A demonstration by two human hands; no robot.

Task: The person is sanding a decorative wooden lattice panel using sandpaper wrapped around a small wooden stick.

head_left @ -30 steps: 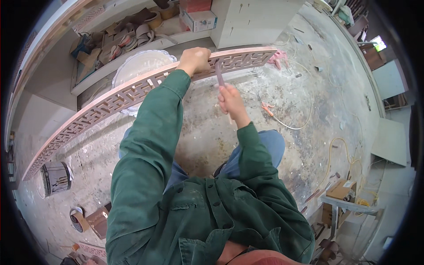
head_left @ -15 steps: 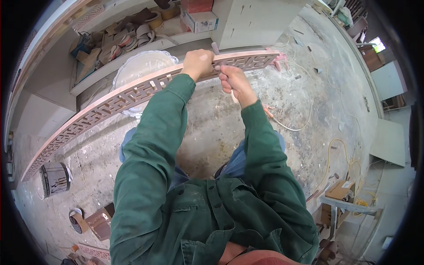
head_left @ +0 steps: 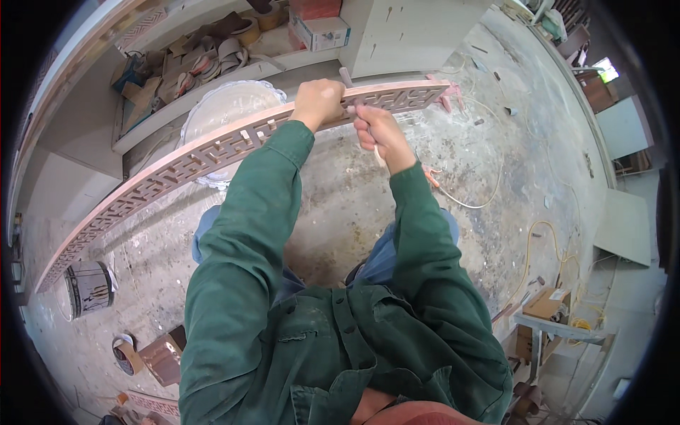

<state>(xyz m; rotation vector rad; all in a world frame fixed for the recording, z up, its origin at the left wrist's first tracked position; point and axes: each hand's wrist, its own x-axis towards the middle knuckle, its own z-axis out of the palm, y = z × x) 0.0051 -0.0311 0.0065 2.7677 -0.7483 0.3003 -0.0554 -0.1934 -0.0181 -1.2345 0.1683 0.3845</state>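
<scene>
A long pinkish wooden fretwork panel stands on edge, stretching from the lower left to the upper right. My left hand is closed over its upper edge. Just right of it, my right hand is closed in front of the panel on a narrow strip, whose pale end hangs below my fingers. A greyish-pink strip end sticks up behind the panel beside my left hand. The strip looks like sandpaper; whether both ends are one piece, I cannot tell.
Behind the panel sits a large round whitish table-like piece. A shelf holds sandpaper rolls and scraps. A pink clamp-like support touches the panel's right end. A paint bucket stands under its left end. Cables trail over the stained floor.
My right hand has shifted slightly right, with the strip still in it. My left hand and the panel have barely moved.
</scene>
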